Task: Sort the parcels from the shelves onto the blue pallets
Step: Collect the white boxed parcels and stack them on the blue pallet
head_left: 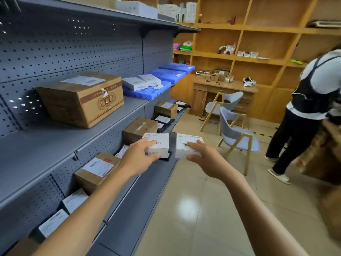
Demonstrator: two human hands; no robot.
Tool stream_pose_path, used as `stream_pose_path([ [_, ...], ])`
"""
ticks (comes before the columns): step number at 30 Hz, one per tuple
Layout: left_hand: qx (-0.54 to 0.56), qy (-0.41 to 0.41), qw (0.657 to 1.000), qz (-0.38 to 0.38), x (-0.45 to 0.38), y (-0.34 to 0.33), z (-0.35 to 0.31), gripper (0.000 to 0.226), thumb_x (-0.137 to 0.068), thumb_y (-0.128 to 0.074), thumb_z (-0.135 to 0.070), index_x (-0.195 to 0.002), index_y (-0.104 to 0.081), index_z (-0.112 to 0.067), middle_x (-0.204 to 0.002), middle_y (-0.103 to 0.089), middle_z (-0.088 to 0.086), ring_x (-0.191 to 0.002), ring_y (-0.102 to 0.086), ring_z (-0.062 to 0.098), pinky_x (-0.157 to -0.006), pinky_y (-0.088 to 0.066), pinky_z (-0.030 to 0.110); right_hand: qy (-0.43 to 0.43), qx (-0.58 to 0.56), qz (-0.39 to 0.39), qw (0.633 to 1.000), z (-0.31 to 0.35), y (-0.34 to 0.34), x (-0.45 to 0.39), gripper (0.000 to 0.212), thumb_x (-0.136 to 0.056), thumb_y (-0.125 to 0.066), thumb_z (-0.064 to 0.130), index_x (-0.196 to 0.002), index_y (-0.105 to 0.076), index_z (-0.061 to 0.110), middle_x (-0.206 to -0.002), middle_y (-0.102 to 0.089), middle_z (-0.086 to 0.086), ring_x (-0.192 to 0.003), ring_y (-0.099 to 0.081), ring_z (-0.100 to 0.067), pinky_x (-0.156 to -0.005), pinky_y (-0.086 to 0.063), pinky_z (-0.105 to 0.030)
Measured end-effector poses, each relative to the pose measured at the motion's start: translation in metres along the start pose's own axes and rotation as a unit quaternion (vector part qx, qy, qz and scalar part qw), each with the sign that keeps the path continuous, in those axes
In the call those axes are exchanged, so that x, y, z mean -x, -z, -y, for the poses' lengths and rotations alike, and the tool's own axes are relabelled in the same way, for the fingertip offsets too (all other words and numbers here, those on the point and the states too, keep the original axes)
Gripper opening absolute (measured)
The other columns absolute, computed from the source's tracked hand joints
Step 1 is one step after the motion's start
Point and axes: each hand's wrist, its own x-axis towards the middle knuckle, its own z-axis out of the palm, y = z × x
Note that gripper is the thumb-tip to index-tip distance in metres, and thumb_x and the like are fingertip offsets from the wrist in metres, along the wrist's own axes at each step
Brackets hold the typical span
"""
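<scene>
- Two small white labelled cardboard parcels are gripped over the grey metal pegboard shelving (55, 145): one (159, 143) by the left hand (137, 156), one (188, 147) by the right hand (206, 159).
- Blue plastic pallets (147, 90) are seen on the middle shelf, carrying white boxes (141, 82).
- Beige tiled floor (193, 209) and wooden wall shelving (267, 34) are seen beyond.

Open grey shelf surface (55, 145) is left between the large brown cardboard box (81, 98) and the blue plastic pallets (147, 89), which are partly taken by two white boxes (141, 82).

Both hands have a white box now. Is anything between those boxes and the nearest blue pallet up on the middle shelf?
Nothing visible blocks the way. The left hand and right hand each hold a white box out in front of the shelving, below the nearest blue pallet. That pallet already carries two white boxes, leaving bare blue at its front.
</scene>
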Motion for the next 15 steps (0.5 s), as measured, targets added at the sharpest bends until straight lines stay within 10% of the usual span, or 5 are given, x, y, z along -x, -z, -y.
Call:
stream_pose_path([
  [15,-0.012,-0.029,0.999,0.012,-0.178,-0.087,-0.066,0.058,-0.086,-0.075,-0.039,-0.141,-0.058,-0.032,-0.157,-0.041,-0.008,-0.141,-0.041,0.013,-0.113,-0.034,0.033,-0.027,0.004,-0.016,1.0,-0.124,0.083,-0.141,0.06,-0.098,-0.058,0.043,-0.154,-0.037,0.033,-0.166,-0.021,-0.006,-0.152,-0.024,-0.028,-0.119,-0.023,-0.038],
])
